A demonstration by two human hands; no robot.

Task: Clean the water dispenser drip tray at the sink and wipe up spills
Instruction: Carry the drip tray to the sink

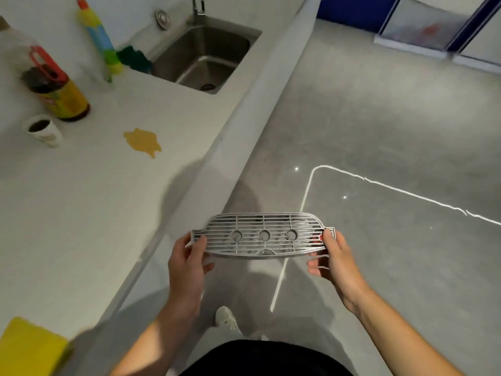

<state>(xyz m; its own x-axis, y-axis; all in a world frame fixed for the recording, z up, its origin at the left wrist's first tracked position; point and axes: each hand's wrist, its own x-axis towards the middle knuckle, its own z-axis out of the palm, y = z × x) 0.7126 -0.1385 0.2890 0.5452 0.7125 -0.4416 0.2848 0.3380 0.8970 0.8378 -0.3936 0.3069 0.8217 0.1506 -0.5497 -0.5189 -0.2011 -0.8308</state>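
- Drip tray (263, 236) held level over the floor, just off the tabletop (81, 213) edge, well short of the sink (200, 58).
- Left hand (187, 264) closed on its left end, right hand (332, 256) closed on its right end, thumbs on top.
- Step, as I read it: carrying the tray to the sink; washing not started.
- Next: walk it forward, lower it into the basin, keep it flat.
- Yellow spill (142, 142) on the tabletop not yet wiped; green cloth (135, 59) beside the sink.
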